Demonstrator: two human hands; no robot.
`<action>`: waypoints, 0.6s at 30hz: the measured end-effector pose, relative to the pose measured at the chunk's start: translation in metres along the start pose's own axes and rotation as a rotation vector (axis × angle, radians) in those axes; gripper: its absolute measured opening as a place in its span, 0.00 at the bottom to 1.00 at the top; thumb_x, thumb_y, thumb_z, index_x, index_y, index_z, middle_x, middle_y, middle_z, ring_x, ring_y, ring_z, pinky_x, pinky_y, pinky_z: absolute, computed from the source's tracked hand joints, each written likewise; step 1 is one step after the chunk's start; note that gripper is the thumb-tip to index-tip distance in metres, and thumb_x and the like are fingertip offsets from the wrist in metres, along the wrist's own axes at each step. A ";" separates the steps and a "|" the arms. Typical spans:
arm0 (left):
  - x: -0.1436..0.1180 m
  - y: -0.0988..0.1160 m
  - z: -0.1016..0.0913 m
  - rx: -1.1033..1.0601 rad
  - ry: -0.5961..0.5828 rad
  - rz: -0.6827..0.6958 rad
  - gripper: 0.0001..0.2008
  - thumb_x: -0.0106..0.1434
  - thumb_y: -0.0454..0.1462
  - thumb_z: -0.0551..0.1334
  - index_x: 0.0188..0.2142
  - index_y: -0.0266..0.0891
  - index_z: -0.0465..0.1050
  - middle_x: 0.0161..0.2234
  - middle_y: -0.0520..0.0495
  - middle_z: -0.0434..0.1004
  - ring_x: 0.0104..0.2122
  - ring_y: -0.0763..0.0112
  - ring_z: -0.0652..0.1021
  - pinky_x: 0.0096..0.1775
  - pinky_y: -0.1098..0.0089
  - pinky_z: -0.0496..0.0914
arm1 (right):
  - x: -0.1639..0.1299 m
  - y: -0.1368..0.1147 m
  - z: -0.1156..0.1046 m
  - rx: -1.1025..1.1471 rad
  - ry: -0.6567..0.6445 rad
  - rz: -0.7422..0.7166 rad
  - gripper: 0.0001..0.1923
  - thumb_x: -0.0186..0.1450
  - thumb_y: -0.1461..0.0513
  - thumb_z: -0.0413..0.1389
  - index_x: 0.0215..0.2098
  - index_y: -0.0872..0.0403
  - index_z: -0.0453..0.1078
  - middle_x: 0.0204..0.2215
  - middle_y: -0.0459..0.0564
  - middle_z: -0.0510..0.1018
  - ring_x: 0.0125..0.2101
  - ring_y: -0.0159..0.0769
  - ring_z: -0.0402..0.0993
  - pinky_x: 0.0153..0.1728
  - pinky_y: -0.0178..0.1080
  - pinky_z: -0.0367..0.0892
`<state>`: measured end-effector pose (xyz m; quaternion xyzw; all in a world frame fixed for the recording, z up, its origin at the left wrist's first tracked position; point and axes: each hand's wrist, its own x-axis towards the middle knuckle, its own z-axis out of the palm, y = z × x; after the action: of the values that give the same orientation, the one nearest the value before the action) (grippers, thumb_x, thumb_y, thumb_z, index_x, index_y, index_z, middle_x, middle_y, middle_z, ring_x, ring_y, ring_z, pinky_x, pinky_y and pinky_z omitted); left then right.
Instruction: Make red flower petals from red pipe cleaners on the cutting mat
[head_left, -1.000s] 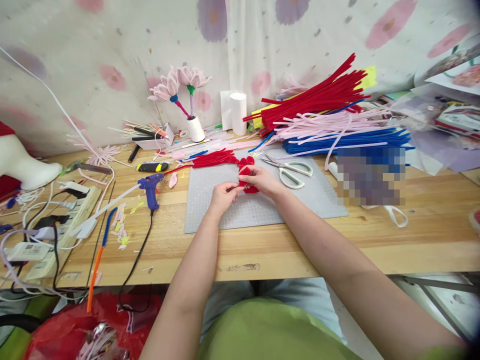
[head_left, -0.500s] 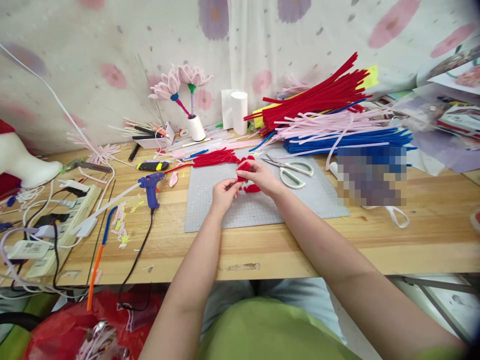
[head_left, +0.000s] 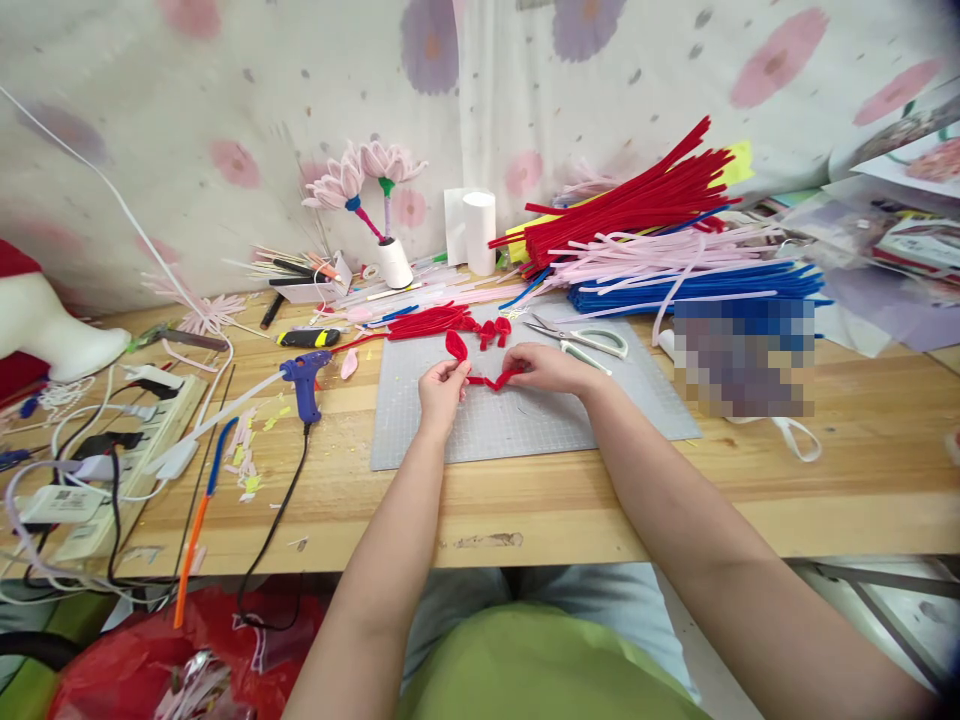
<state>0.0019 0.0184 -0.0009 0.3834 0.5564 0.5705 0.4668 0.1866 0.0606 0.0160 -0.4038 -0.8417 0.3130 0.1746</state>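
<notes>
- There is one camera, and it sits on the person's head.
- It looks forward and down at the wooden table (head_left: pixel 525 500).
- It is close, so both arms reach in from the bottom edge.
- Far away, it sees the flowery curtain (head_left: pixel 225 100) behind the table.

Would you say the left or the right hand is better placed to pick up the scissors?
Right, probably: the right hand sits just beside the scissors on the grey mat, while the left hand is farther away, pinching the red pipe cleaner.
</notes>
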 end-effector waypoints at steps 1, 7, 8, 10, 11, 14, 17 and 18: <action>0.000 -0.001 0.000 0.012 -0.002 0.023 0.12 0.46 0.42 0.65 0.25 0.35 0.69 0.15 0.57 0.63 0.12 0.84 0.60 0.15 0.78 0.54 | 0.001 -0.001 0.001 0.041 0.013 0.012 0.09 0.55 0.58 0.53 0.30 0.55 0.70 0.28 0.48 0.73 0.31 0.33 0.67 0.33 0.36 0.60; 0.000 -0.003 0.000 -0.012 -0.119 0.066 0.15 0.44 0.44 0.66 0.27 0.35 0.70 0.27 0.50 0.73 0.26 0.77 0.73 0.30 0.73 0.68 | 0.005 0.000 0.005 0.361 0.050 0.029 0.11 0.55 0.55 0.52 0.30 0.55 0.67 0.25 0.46 0.73 0.26 0.31 0.67 0.30 0.36 0.62; 0.000 -0.003 0.000 -0.026 -0.162 0.042 0.15 0.44 0.45 0.65 0.28 0.36 0.70 0.29 0.49 0.74 0.28 0.75 0.74 0.32 0.71 0.69 | 0.006 -0.001 0.006 0.405 0.068 0.012 0.11 0.55 0.55 0.53 0.30 0.55 0.67 0.26 0.46 0.72 0.27 0.31 0.67 0.31 0.36 0.62; -0.001 -0.002 0.000 -0.032 -0.247 -0.006 0.17 0.45 0.45 0.65 0.30 0.36 0.71 0.30 0.48 0.75 0.29 0.72 0.75 0.33 0.69 0.70 | 0.009 -0.004 0.009 0.499 0.153 -0.008 0.12 0.53 0.55 0.56 0.30 0.55 0.67 0.27 0.46 0.72 0.28 0.31 0.67 0.32 0.36 0.62; -0.002 -0.001 0.000 -0.023 -0.289 -0.024 0.17 0.45 0.45 0.65 0.31 0.36 0.71 0.30 0.47 0.76 0.29 0.72 0.76 0.33 0.69 0.70 | 0.011 -0.006 0.012 0.558 0.207 0.000 0.13 0.52 0.55 0.57 0.30 0.55 0.66 0.27 0.45 0.72 0.28 0.31 0.67 0.31 0.36 0.62; -0.004 0.000 0.001 -0.001 -0.367 -0.065 0.17 0.43 0.44 0.66 0.31 0.35 0.72 0.30 0.47 0.77 0.29 0.70 0.76 0.32 0.69 0.70 | 0.018 -0.013 0.021 0.719 0.359 0.070 0.14 0.50 0.56 0.58 0.30 0.55 0.64 0.23 0.43 0.69 0.24 0.28 0.64 0.27 0.35 0.61; -0.005 -0.001 0.002 -0.014 -0.376 -0.081 0.17 0.42 0.42 0.67 0.31 0.35 0.72 0.29 0.47 0.77 0.28 0.71 0.77 0.31 0.70 0.70 | 0.023 -0.019 0.031 0.778 0.484 0.070 0.14 0.50 0.56 0.59 0.29 0.54 0.63 0.23 0.43 0.68 0.23 0.27 0.62 0.26 0.34 0.60; -0.005 -0.001 0.002 -0.017 -0.373 -0.078 0.17 0.42 0.42 0.68 0.30 0.35 0.72 0.29 0.47 0.77 0.26 0.72 0.77 0.31 0.70 0.70 | 0.024 -0.020 0.033 0.784 0.515 0.061 0.14 0.50 0.56 0.59 0.30 0.54 0.62 0.23 0.43 0.67 0.23 0.27 0.62 0.26 0.34 0.60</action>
<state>0.0051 0.0142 -0.0012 0.4565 0.4698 0.4758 0.5870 0.1424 0.0573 0.0059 -0.3962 -0.5770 0.5020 0.5079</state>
